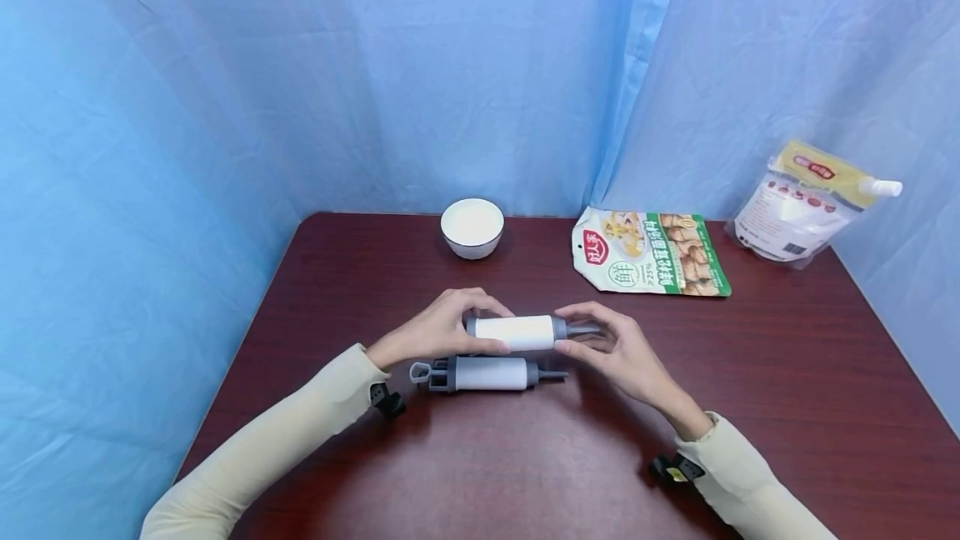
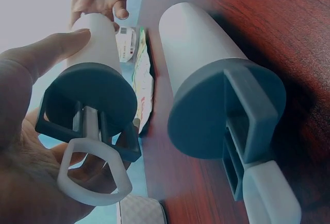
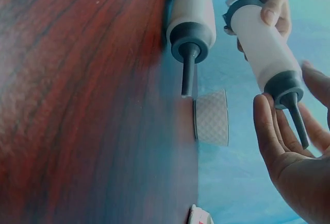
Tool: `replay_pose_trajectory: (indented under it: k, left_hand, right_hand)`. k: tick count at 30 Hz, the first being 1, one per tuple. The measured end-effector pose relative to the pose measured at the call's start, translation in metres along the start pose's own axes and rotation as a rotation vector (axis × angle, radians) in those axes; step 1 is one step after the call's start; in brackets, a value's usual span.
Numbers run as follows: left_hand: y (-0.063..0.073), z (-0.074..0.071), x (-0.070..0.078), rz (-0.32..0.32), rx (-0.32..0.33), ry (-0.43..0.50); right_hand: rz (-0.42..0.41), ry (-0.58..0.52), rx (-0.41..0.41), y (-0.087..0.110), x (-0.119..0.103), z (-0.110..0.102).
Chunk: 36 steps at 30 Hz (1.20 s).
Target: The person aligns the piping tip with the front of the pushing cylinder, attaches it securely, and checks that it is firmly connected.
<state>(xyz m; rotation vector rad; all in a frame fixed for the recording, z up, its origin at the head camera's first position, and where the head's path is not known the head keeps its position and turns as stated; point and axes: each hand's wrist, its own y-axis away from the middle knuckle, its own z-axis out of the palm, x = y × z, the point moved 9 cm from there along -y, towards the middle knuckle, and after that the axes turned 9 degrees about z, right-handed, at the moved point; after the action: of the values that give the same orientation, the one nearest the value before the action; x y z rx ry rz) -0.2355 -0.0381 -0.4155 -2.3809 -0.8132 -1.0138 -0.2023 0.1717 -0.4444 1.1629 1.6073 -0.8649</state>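
Note:
A white-barrelled plunger syringe [image 1: 517,332] with grey ends is held just above the table, its nozzle toward the right. My left hand [image 1: 454,325] grips its handle end, thumb along the barrel; the pull ring [image 2: 95,172] shows in the left wrist view. At the nozzle end, my right hand [image 1: 611,348] pinches the grey collar [image 3: 283,87] with thumb and fingertips, and the thin nozzle [image 3: 296,121] points into the space before the palm. A second, matching syringe [image 1: 491,374] lies on the table just nearer me, its pull ring to the left.
A white bowl [image 1: 472,227] stands at the table's back edge. Right of it lies a flat green and white food packet [image 1: 651,253]. A clear spouted pouch [image 1: 802,202] stands at the back right. Blue curtains [image 1: 420,73] close off the back and sides of the dark red table [image 1: 480,457].

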Motion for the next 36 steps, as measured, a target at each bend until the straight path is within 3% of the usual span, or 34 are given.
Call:
replay_pose_trajectory:
  k: [4,14,26,36]
  left_hand:
    - [0.0001,-0.0010,0.0009,0.013,0.007,-0.007]
    - [-0.0035,0.0000,-0.0018,0.001,0.014,-0.043]
    - [-0.0046,0.0047,-0.0040,-0.004,-0.053,-0.002]
    - [-0.0068,0.0010,0.0041,0.044,0.028,-0.166]
  right_hand:
    - [-0.019,-0.037,-0.021,0.0010,-0.0024,0.0010]
    - [-0.020,0.015,0.013,-0.0004,0.0000,-0.0012]
    - [-0.029,0.003,-0.022,-0.0005,0.0005,0.0032]
    - [0.010,-0.026,0.036,-0.0042,0.0053,-0.0004]
